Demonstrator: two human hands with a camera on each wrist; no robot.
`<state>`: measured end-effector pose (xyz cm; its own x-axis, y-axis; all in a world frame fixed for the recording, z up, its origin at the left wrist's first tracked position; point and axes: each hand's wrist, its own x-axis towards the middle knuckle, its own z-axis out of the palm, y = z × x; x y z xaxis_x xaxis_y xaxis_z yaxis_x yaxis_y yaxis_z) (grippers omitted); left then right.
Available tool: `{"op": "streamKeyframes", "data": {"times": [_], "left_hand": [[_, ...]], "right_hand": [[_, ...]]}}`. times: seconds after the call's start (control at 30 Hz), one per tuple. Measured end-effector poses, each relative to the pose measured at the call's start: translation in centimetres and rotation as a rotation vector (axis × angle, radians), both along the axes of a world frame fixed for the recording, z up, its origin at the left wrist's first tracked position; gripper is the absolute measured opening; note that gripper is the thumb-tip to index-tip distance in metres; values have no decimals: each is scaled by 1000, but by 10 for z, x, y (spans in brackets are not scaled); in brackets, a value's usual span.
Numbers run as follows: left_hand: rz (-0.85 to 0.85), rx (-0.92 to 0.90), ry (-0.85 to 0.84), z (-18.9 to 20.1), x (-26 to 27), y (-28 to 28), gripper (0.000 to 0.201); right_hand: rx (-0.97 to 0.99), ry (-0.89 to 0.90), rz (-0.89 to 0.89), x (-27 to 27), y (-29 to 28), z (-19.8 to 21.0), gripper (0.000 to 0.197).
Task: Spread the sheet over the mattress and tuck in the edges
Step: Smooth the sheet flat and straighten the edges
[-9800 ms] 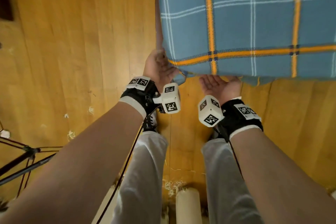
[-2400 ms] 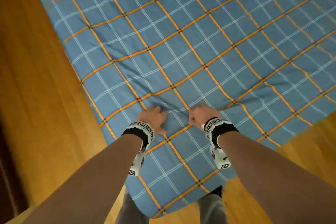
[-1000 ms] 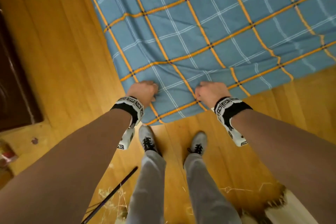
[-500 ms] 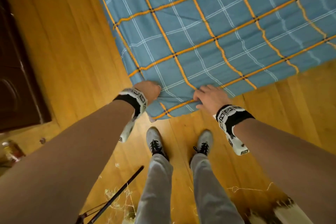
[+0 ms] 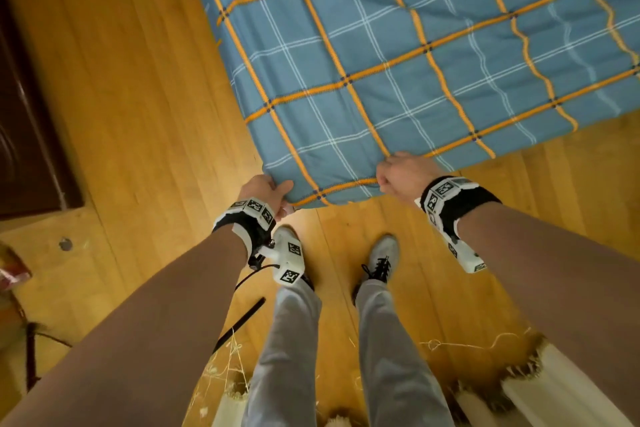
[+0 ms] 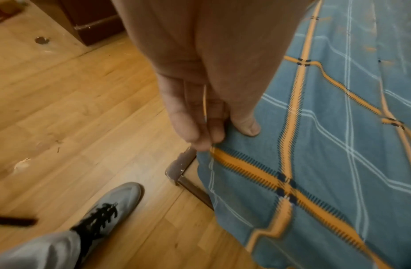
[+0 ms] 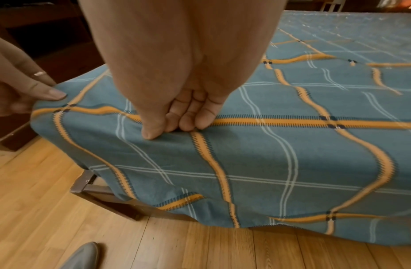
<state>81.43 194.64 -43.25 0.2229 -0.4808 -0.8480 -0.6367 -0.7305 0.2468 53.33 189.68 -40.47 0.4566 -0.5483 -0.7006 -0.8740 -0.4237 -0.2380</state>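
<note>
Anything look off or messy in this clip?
Yes. The sheet hangs loose and rippled over the bed frame instead of being tucked, while the left hand and right hand grip its corner edge. Frayed straw and stray threads litter the floor.

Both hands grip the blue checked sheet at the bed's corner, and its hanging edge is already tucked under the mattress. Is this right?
Not quite. Both hands, left hand and right hand, do grip the sheet, but the right wrist view shows its edge hanging loose over the bed frame, not tucked.

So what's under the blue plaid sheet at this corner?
Below the blue plaid sheet only a dark wooden bed frame corner shows, above the wooden floor. The mattress itself is fully covered.
</note>
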Motion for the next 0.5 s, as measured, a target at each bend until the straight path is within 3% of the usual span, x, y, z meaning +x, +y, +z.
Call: {"op": "streamKeyframes", "data": {"times": [0.13,0.27,0.4,0.5], "left_hand": [[-221,-111,-61,6,8,-2,36],[-148,-161,10,1,21,17,33],[-134,-174,-12,2,27,33,34],[-148,-123,-44,-5,23,25,34]], "right_hand": [[-21,6,-55,2,1,4,15],[-39,-4,-100,3,-2,6,15],[-90,-113,-120,20,-5,12,46],[-71,-63,-24,28,-5,6,39]]}}
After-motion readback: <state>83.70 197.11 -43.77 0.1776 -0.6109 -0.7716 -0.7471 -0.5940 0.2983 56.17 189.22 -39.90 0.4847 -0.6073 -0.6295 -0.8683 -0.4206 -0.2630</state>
